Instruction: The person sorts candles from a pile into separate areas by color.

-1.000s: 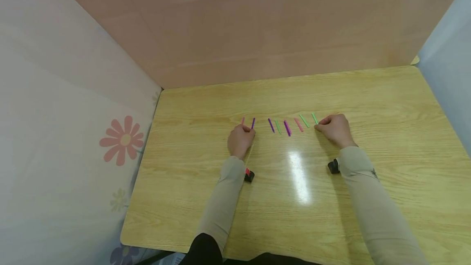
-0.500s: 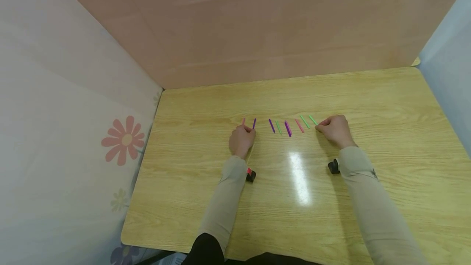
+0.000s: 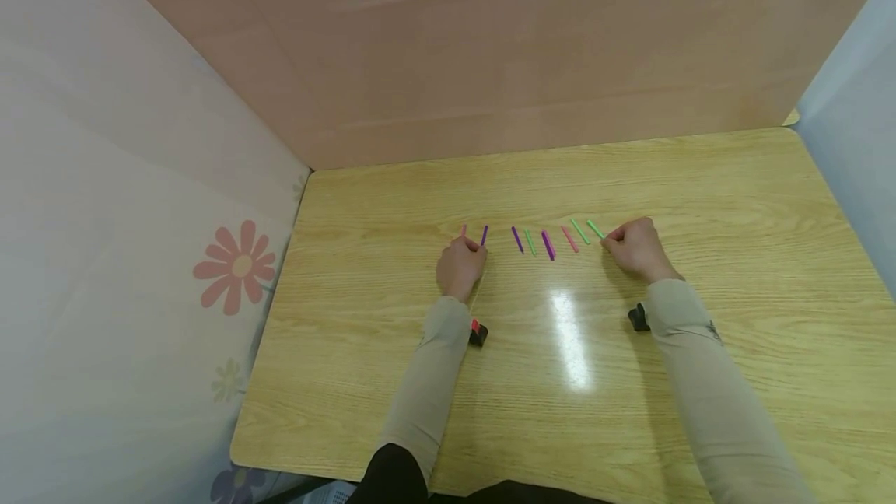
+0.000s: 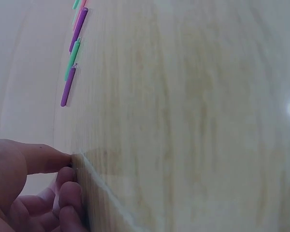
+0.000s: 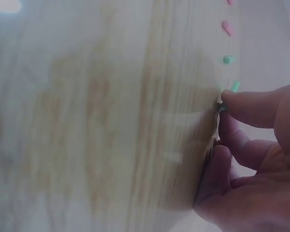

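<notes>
A row of short, thin straw pieces in purple, pink and green lies across the table; a purple piece (image 3: 517, 239) and a green piece (image 3: 530, 243) are near its middle. My right hand (image 3: 638, 249) pinches the near end of the rightmost green straw piece (image 3: 595, 229), thumb against fingertip. My left hand (image 3: 460, 267) has thumb and forefinger pinched together on a thin white string (image 4: 108, 191), which trails toward me. Just beyond these fingertips, in the head view, are a pink straw piece (image 3: 463, 230) and a purple one (image 3: 484, 235).
The pale wood-grain table (image 3: 560, 442) meets a brown panel (image 3: 504, 61) at its far edge. A white wall covering with printed flowers (image 3: 239, 265) hangs on the left, a pale one on the right. A small black camera (image 3: 638, 317) sits at the right wrist.
The green straw piece in my right fingers has swung its far end leftward and now leans more. My left hand stays almost where it was, still pinching.
</notes>
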Demonstrator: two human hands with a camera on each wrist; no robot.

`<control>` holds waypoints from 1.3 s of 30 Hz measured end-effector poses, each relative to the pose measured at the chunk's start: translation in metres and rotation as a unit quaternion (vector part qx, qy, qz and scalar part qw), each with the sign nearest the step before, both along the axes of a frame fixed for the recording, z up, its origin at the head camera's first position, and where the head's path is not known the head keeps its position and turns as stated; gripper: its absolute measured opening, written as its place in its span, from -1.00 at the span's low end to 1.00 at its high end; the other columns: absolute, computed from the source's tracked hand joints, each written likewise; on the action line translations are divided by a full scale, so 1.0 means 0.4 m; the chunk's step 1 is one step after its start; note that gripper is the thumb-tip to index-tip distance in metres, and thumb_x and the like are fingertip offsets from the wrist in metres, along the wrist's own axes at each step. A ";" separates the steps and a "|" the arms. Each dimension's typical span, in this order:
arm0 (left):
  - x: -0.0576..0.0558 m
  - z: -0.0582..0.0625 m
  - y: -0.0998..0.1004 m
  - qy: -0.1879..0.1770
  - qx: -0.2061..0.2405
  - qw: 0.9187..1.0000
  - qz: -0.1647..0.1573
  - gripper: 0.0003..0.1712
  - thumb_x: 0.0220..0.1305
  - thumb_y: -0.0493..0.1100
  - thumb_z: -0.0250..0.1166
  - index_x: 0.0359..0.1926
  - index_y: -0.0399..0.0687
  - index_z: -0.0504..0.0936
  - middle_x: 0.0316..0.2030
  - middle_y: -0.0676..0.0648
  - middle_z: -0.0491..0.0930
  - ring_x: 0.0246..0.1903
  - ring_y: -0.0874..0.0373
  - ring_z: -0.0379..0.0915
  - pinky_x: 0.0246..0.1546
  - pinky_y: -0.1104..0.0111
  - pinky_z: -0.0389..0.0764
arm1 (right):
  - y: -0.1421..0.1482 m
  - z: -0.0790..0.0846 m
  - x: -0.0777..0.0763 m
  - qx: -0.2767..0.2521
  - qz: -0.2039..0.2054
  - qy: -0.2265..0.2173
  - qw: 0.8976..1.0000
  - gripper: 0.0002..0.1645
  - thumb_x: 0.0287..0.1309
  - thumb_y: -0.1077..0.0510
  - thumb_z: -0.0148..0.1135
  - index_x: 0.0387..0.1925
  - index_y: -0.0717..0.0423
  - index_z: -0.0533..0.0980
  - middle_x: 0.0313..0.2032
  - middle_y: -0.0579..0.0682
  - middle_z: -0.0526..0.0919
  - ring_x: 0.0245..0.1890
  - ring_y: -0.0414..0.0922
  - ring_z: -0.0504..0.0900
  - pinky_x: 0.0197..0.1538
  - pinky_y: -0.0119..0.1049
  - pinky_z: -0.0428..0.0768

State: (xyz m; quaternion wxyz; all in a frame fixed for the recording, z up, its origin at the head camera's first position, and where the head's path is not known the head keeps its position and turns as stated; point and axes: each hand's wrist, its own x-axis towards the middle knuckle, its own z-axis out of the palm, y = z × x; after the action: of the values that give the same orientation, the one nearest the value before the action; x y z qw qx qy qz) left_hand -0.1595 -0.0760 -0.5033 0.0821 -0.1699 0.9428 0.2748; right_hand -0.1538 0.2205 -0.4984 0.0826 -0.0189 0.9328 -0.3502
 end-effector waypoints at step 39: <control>0.006 -0.020 -0.007 0.026 0.009 0.999 -0.020 -0.76 0.28 0.09 0.20 -0.28 0.13 0.71 -0.40 0.07 0.71 -0.52 0.17 0.55 -0.58 0.34 0.44 | 0.003 0.009 -0.099 -0.007 0.075 -0.035 0.997 -0.54 0.45 0.20 -0.23 0.00 0.62 0.31 0.14 0.56 0.11 0.02 0.31 0.25 0.11 0.23 0.34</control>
State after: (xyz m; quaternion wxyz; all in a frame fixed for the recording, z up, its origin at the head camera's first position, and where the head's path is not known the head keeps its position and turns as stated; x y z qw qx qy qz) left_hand -0.1572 -0.0790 -0.5112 0.0645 -0.1435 0.9453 0.2857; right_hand -0.1936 0.2218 -0.4949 0.1409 -0.0776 0.9227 -0.3504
